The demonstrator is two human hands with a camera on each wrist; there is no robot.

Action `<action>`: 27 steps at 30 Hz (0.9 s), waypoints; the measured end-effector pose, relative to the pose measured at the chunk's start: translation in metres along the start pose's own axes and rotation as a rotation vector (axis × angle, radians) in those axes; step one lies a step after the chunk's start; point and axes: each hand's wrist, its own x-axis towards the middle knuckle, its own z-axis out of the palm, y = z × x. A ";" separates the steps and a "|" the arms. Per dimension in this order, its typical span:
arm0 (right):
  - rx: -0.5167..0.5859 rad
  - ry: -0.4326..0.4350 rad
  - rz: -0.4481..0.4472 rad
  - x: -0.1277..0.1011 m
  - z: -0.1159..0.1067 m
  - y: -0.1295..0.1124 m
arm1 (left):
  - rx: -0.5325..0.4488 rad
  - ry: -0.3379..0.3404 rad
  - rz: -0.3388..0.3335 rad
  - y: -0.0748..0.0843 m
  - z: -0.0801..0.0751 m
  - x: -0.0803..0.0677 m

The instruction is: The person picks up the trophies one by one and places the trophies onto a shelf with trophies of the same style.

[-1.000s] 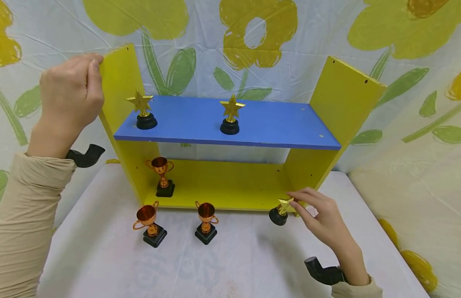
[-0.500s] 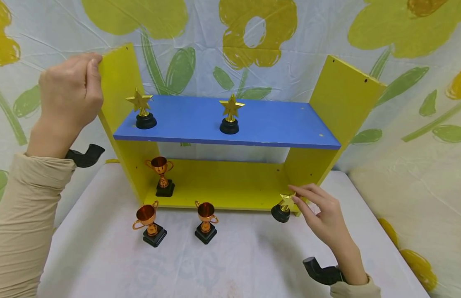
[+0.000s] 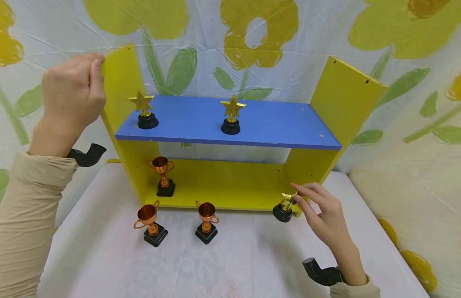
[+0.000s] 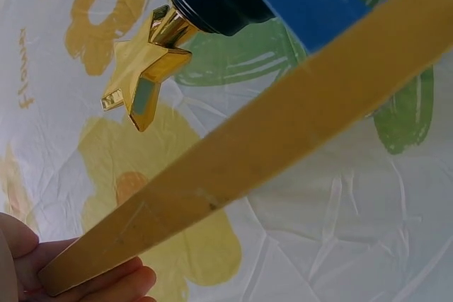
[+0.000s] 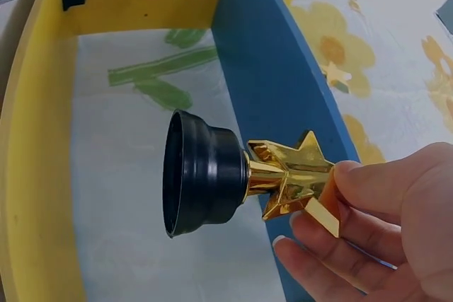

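My left hand (image 3: 73, 91) grips the top of the yellow side panel (image 3: 123, 78) of a small shelf; the left wrist view shows fingers (image 4: 127, 284) wrapped round the panel's end. My right hand (image 3: 323, 211) pinches a gold star trophy (image 5: 294, 175) by its star, in front of the lower shelf's right end. Its black round base (image 3: 282, 212) points down and to the left. On the blue upper shelf (image 3: 275, 120) stand two more star trophies, one at the left (image 3: 147, 109) and another near the middle (image 3: 231, 116).
A bronze cup trophy (image 3: 163, 178) stands at the left of the yellow lower shelf (image 3: 223, 182). Two more cups, a left one (image 3: 152, 223) and a middle one (image 3: 206, 223), stand on the white table (image 3: 200, 273) in front. Behind hangs a flowered cloth (image 3: 200, 25).
My right hand has moved slightly up and right with the star trophy, whose star is now more tilted. My left hand stays on the panel.
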 end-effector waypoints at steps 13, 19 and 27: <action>-0.030 0.019 -0.021 0.002 -0.004 0.002 | 0.002 -0.008 0.007 0.000 -0.001 -0.001; -0.031 0.011 -0.024 0.006 -0.009 0.000 | -0.003 -0.002 0.007 0.001 -0.001 0.000; -0.040 0.020 -0.027 0.012 -0.011 -0.002 | 0.000 -0.007 0.008 0.000 -0.001 -0.001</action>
